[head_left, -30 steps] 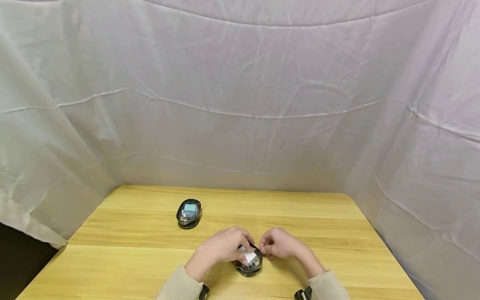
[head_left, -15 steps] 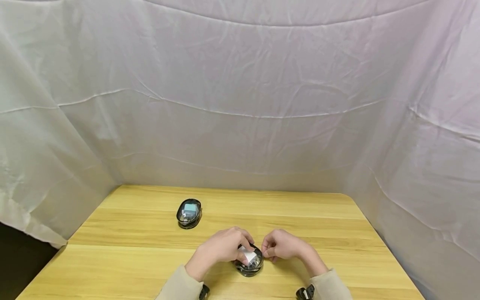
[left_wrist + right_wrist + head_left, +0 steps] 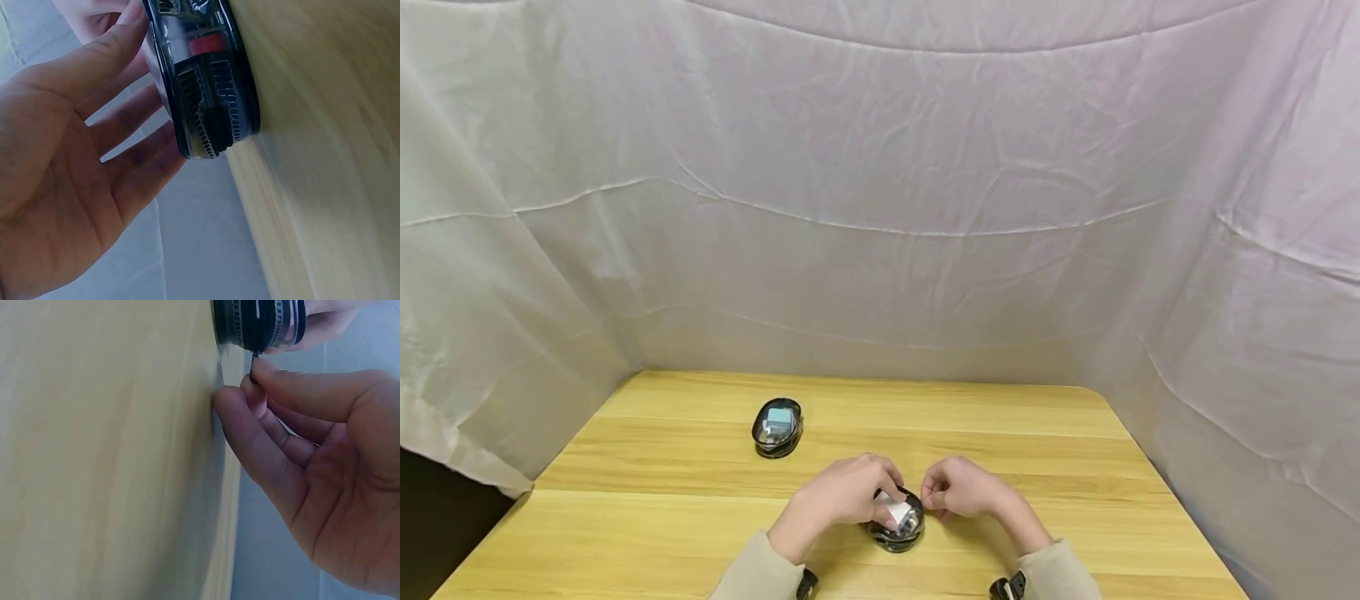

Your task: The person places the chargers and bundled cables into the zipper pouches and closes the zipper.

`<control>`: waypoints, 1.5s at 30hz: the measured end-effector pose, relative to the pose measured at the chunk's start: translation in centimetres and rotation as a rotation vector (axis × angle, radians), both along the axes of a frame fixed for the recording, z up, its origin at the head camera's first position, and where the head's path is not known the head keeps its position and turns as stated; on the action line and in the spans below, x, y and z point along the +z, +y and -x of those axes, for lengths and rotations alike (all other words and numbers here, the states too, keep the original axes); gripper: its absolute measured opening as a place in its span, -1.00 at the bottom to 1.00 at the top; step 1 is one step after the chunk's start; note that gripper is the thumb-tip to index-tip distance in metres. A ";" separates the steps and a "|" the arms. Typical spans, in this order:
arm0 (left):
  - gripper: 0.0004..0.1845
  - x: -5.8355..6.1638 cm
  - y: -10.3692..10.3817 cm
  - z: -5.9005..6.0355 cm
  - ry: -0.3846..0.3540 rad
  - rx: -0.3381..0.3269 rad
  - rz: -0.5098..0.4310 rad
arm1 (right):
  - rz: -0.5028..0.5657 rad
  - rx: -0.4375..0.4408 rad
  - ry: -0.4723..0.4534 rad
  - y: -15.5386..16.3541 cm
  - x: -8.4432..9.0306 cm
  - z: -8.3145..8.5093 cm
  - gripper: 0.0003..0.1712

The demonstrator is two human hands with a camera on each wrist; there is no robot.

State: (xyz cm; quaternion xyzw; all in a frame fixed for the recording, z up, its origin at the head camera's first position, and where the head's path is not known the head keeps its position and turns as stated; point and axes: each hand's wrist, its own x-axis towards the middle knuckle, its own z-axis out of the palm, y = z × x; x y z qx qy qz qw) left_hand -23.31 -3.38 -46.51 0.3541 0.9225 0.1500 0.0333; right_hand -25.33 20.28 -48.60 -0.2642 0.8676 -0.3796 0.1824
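A small oval zippered case (image 3: 908,533) with a clear top and black trim stands on the table in front of me. A white label (image 3: 895,507) shows through its top. My left hand (image 3: 846,497) grips the case from the left, thumb and fingers on its upper part. In the left wrist view, zipper teeth run round the case's side (image 3: 215,94), and something red shows inside. My right hand (image 3: 964,490) is at the case's right side. In the right wrist view, its thumb and index finger pinch a small dark zipper pull (image 3: 254,367).
A second oval clear-topped case (image 3: 777,427) with black trim and a light blue label lies farther back on the left. The wooden table (image 3: 1060,450) is bordered by hanging pale cloth (image 3: 880,283) at the back and sides.
My right hand shifts slightly right, then slightly back left, staying at the case's side. The left hand keeps its grip and the case barely moves. The second case stays put.
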 end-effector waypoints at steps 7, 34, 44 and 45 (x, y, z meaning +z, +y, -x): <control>-0.63 0.3 -0.1 -0.1 0.056 0.022 0.011 | 0.022 -0.040 0.048 -0.7 -0.4 0.1 -0.88; -0.72 0.1 0.3 -0.3 -0.044 0.006 -0.026 | 0.034 -0.023 0.025 -0.7 -0.5 0.0 -0.84; -0.71 0.2 0.3 -0.4 -0.042 0.017 -0.028 | 0.028 0.018 0.004 -0.2 -0.2 0.0 -0.84; -0.71 0.3 0.3 -0.4 -0.042 0.018 -0.029 | 0.024 0.025 -0.002 -0.1 -0.1 0.0 -0.84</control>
